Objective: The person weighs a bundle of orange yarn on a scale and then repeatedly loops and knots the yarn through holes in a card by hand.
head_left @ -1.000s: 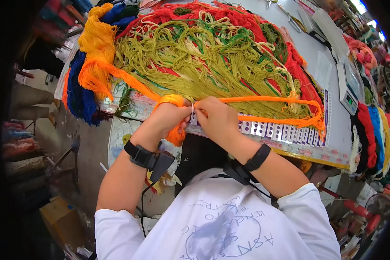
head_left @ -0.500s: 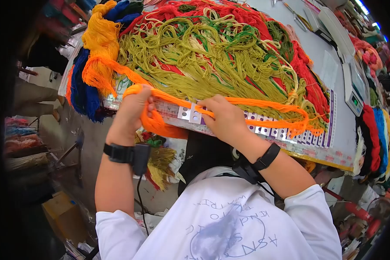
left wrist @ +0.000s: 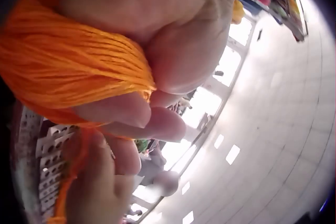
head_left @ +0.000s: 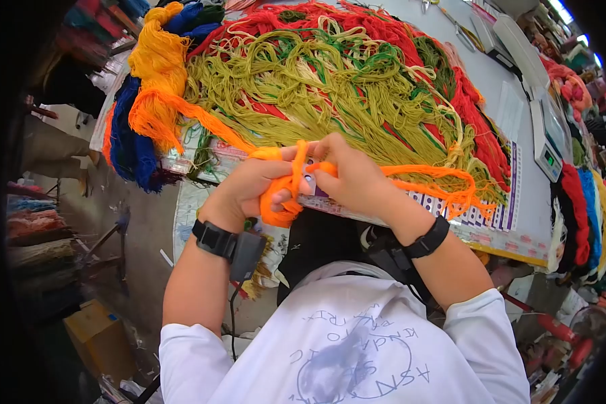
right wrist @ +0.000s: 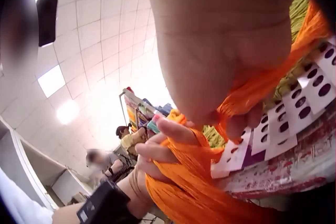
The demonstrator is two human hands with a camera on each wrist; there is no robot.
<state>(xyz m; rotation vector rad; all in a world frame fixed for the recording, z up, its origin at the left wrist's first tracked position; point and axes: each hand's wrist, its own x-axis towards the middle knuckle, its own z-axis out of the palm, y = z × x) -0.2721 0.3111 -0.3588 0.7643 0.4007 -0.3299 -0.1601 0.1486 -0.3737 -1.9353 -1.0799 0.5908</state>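
Orange yarn point(head_left: 283, 210) is wrapped round my left hand point(head_left: 249, 183), whose fingers curl about it; in the left wrist view the wound strands point(left wrist: 79, 66) lie thick across the palm. My right hand point(head_left: 353, 182) is right beside it, pinching a part of the same yarn near the left fingertips. From the right hand a long orange loop point(head_left: 444, 176) trails along the table's front edge. Another orange length runs up left from the left hand to a yellow-orange hank point(head_left: 158, 60). Both hands are just in front of a heap of olive yarn point(head_left: 283, 87).
White cards with punched holes point(right wrist: 299, 106) line the table's front edge. Behind the olive heap lies red yarn point(head_left: 384, 34). A blue hank point(head_left: 131, 141) hangs at the left. At right are a digital scale point(head_left: 547, 145), scissors point(head_left: 466, 34) and hanging coloured hanks point(head_left: 574, 215).
My left hand, with the yarn round it, swings out left and comes back to the right hand. The wrap now crosses the left fingers, and the trailing loop has shortened.
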